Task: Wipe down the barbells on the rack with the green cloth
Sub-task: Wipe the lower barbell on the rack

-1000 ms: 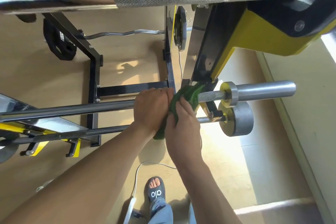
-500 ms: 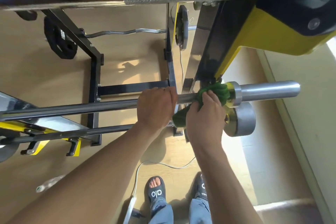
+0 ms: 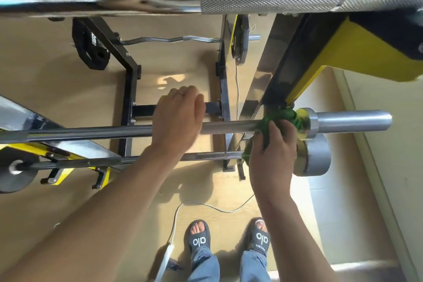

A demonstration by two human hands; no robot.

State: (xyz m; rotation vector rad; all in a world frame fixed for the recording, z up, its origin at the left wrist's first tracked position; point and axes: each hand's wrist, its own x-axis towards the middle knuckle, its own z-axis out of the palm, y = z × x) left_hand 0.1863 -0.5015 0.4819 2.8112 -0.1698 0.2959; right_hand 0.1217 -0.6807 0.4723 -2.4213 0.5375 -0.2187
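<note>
Head cam: right hand [image 3: 273, 144] fingers curled, gripping green cloth [image 3: 280, 117] round barbell [image 3: 229, 126]; left hand [image 3: 177, 121] fingers loose, over bar.

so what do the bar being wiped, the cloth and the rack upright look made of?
Barbell: metal, likely steel; shaft dull grey, sleeve end brighter with a soft sheen.
Green cloth: soft fabric, bunched and creased under the right hand; weave too blurred to tell.
Rack upright: looks like metal with glossy black and yellow paint; it throws reflections.
</note>
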